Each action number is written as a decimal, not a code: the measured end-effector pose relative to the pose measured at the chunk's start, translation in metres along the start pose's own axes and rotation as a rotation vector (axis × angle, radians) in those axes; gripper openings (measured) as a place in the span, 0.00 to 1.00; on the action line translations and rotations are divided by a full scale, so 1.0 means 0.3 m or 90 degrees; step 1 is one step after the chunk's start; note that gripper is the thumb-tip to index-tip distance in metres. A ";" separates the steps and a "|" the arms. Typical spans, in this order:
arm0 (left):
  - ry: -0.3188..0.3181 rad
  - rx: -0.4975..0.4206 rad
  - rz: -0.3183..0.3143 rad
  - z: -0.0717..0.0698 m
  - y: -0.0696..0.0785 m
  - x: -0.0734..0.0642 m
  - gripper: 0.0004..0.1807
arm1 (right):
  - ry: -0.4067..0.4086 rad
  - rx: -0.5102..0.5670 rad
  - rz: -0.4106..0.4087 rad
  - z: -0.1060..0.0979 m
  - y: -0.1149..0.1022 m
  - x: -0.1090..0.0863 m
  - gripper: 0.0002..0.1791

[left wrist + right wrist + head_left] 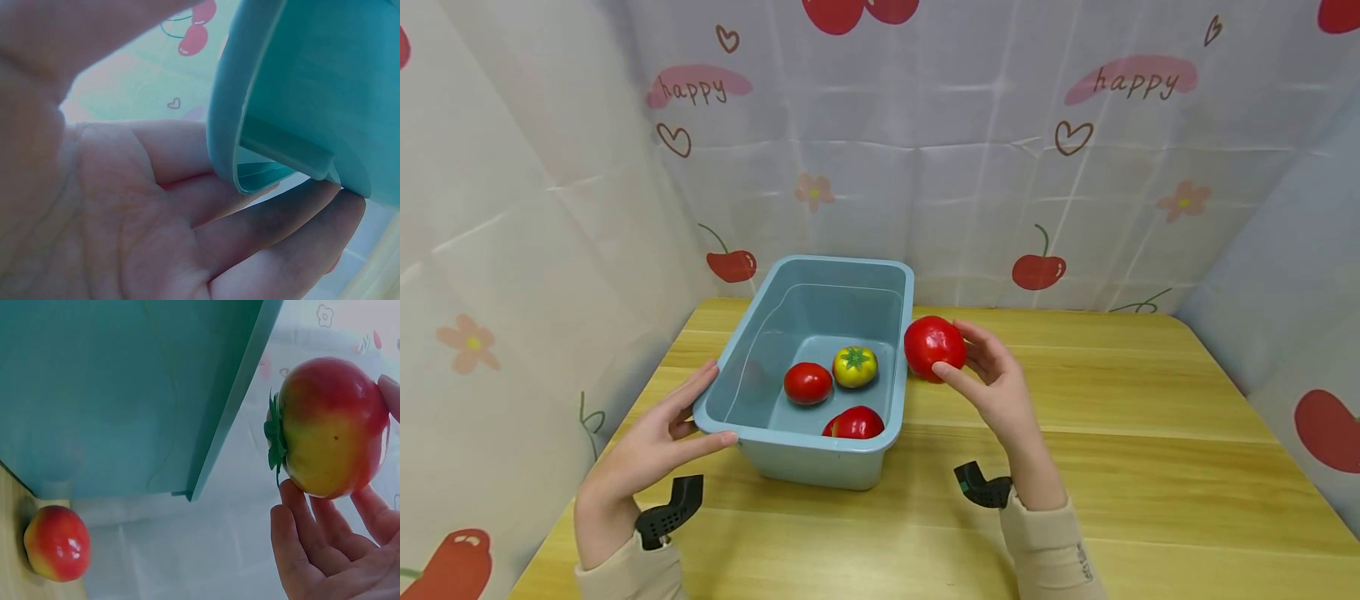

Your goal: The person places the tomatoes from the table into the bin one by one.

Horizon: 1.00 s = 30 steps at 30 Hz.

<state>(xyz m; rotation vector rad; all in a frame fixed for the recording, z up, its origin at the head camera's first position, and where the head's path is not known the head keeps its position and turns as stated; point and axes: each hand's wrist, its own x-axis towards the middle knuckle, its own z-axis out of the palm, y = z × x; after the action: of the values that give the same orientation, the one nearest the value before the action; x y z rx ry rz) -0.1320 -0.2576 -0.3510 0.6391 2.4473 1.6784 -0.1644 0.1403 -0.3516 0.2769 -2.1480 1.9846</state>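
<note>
My right hand point(1000, 383) holds a glossy red tomato point(934, 348) just outside the right rim of a light blue plastic bin point(898, 350). In the right wrist view this tomato point(334, 428) shows a yellow patch and a green leafy top, with thumb and fingers around it. My left hand point(651, 442) grips the bin's front left corner, thumb along the front rim and fingers at the left side, partly under the rim. Inside lie a red tomato point(808, 383), a yellow one point(855, 367) with a green top, and red fruit point(859, 423) partly hidden by the front wall.
Another red and yellow tomato point(57, 543) lies on the table beside the bin in the right wrist view. Wooden tabletop point(1112, 433) extends to the right. A printed curtain point(962, 167) hangs behind and along both sides.
</note>
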 end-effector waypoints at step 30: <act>-0.003 0.002 0.023 0.001 0.001 -0.001 0.46 | -0.089 -0.070 -0.107 0.160 -0.008 -0.064 0.29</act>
<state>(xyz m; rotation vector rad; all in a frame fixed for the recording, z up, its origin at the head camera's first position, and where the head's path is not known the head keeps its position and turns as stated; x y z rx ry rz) -0.1315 -0.2573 -0.3509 0.6914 2.4511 1.6845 -0.1464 0.0921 -0.3582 0.5741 -2.2245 1.7972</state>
